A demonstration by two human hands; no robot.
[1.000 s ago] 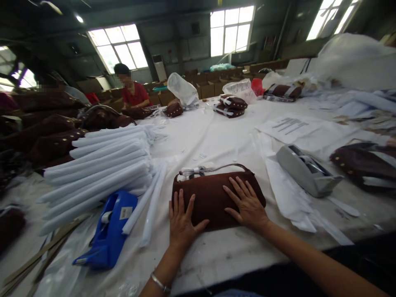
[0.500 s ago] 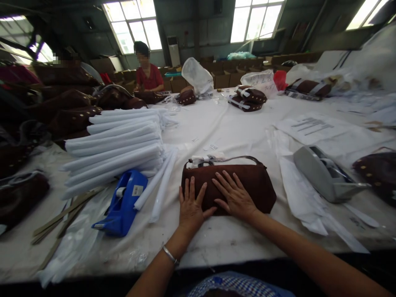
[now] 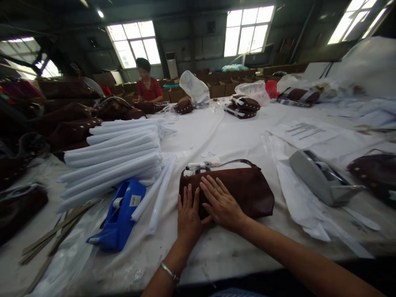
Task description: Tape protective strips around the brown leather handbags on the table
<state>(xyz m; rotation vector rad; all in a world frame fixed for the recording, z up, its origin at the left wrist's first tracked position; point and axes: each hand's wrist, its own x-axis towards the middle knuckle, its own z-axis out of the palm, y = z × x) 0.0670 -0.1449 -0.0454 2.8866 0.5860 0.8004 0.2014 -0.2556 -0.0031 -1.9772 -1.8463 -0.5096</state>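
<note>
A dark brown handbag [image 3: 247,189] lies flat on the white-covered table, its strap [image 3: 238,161] along the far edge. Some clear wrapping [image 3: 198,166] shows by the strap's left end. My left hand [image 3: 189,214] rests flat on the bag's left end, fingers stretched out. Just right of it, my right hand [image 3: 221,204] presses flat on the bag's left half, its fingers straight and close together. Neither hand grasps anything, and the two nearly touch at the thumbs.
To the left are a stack of white rolls [image 3: 114,161] and a blue tape dispenser [image 3: 120,216]. A grey tape dispenser [image 3: 321,181] stands at the right. More wrapped brown bags [image 3: 243,106] lie farther back. A co-worker in a red shirt [image 3: 149,90] is across the table.
My right hand has slid left over the bag, closer to my left hand, and its fingers have drawn together. The camera view has tilted up slightly.
</note>
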